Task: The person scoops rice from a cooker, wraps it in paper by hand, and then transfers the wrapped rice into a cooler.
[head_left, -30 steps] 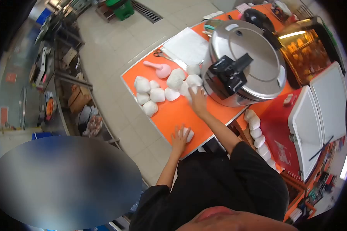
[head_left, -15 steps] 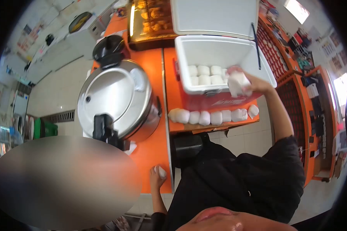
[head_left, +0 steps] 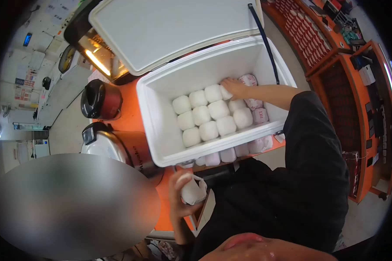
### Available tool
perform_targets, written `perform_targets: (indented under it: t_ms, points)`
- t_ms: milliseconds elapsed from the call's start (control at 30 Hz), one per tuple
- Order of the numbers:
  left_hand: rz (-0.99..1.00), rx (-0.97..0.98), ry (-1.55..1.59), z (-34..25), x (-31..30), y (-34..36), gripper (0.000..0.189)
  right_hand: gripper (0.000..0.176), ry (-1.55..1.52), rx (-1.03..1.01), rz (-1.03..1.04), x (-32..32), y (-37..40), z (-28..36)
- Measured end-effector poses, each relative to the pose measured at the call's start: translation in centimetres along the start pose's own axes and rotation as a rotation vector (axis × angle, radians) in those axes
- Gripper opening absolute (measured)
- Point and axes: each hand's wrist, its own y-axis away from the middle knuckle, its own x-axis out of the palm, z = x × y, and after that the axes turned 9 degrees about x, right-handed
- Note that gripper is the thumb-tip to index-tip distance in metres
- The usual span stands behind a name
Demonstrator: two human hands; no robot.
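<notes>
Rows of white, rounded bundles (head_left: 201, 115) lie inside an open white cooler (head_left: 150, 126) with its lid (head_left: 174, 30) raised. My right hand (head_left: 235, 88) reaches into the cooler and has its fingers on a white bundle at the back row, beside bundles with red print (head_left: 260, 115). Below the cooler's front left corner, my left hand (head_left: 178, 195) is wrapped round another white bundle (head_left: 193, 190). More wrapped bundles (head_left: 228, 155) stand in a row along the table edge in front of the cooler.
At left on the orange table (head_left: 130, 96) stand a large silver-lidded cooker (head_left: 102, 144) and a smaller dark red cooker (head_left: 101, 100). A lit glass case (head_left: 98, 56) is behind them. Orange shelving (head_left: 335, 95) is at right. A blurred oval hides the lower left.
The view has moved closer over the cooler. My right hand has gone from the cooler's front rim down inside it. My left hand has risen from the table with its bundle.
</notes>
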Motion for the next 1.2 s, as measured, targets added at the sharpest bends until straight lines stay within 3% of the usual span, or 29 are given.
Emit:
perform_targets:
  t_ms: [100, 167, 200, 233, 300, 333, 367, 433, 467, 533, 567, 633, 767, 833, 867, 933, 1033, 1067, 1133, 1200]
  points:
    - [0.239, 0.078, -0.113, -0.7, 1.9, -10.4, 0.074, 0.094, 0.107, -0.098, -0.148, 2.5, 0.2, 0.1]
    - [0.416, 0.068, -0.175, 1.0, 4.9, -16.5, 0.074, 0.091, 0.436, -0.11, -0.582, 4.4, -1.5, 0.5]
    - [0.524, 0.029, -0.189, 2.4, 6.4, -18.8, 0.075, 0.077, 0.383, -0.047, -0.296, 2.2, -1.1, 0.7]
    - [0.63, -0.018, -0.176, 5.2, 8.1, -20.2, 0.077, 0.077, 0.388, -0.044, -0.293, -0.6, -0.7, 0.6]
    - [0.773, -0.06, -0.159, 10.8, 11.9, -21.5, 0.081, 0.051, 0.211, -0.111, 0.108, -5.2, 0.0, 0.1]
    - [0.809, -0.056, -0.157, 13.0, 13.9, -21.7, 0.083, 0.042, 0.161, -0.166, 0.092, -6.1, -0.2, -0.6]
    - [0.806, -0.053, -0.159, 15.6, 15.9, -21.5, 0.083, 0.042, 0.165, -0.166, 0.089, -7.3, -1.4, -1.0]
    - [0.769, -0.098, -0.193, 19.9, 19.5, -20.6, 0.089, 0.046, 0.153, 0.075, 0.526, -9.4, -3.7, -1.2]
    - [0.77, -0.099, -0.197, 20.8, 20.8, -20.4, 0.089, 0.046, 0.151, 0.073, 0.523, -9.6, -3.4, -1.6]
    - [0.707, 0.202, -0.42, 21.8, 22.9, -20.4, 0.089, 0.032, -0.038, 0.223, 0.293, -9.9, -2.1, -2.1]
    - [0.716, 0.206, -0.419, 21.9, 23.3, -20.4, 0.089, 0.032, -0.045, 0.23, 0.292, -10.9, -1.1, -1.9]
    - [0.666, 0.341, -0.846, 21.9, 24.1, -19.8, 0.086, 0.026, 0.042, 0.405, 0.56, -13.8, 0.4, -0.9]
    - [0.679, 0.34, -0.63, 22.8, 24.2, -18.5, 0.082, 0.026, 0.068, 0.461, 0.642, -13.9, -1.1, -1.1]
    - [0.725, 0.361, -0.537, 23.1, 23.8, -18.2, 0.076, 0.029, -0.058, 0.318, 0.444, -13.7, -1.6, -1.5]
    - [0.73, 0.358, -0.54, 22.8, 23.6, -18.5, 0.076, 0.029, -0.063, 0.315, 0.444, -12.8, -2.5, -1.8]
    - [0.991, 0.258, -0.569, 21.9, 23.2, -20.0, 0.072, 0.034, -0.102, 0.11, 0.444, -10.3, -4.7, -2.3]
    - [1.1, 0.267, -0.704, 20.5, 24.4, -20.1, 0.069, 0.036, -0.075, 0.14, 0.369, -10.6, -4.0, -2.2]
    - [1.101, 0.276, -0.701, 21.4, 24.6, -19.6, 0.069, 0.036, -0.075, 0.149, 0.369, -10.2, -4.6, -1.8]
    - [0.924, 0.21, -0.6, 25.0, 26.3, -18.3, 0.058, 0.034, 0.001, -0.029, 0.394, -8.6, -5.9, -2.5]
    - [0.958, 0.44, -0.529, 27.5, 26.0, -18.0, 0.058, 0.033, 0.004, 0.028, 0.383, -8.4, -5.4, -3.2]
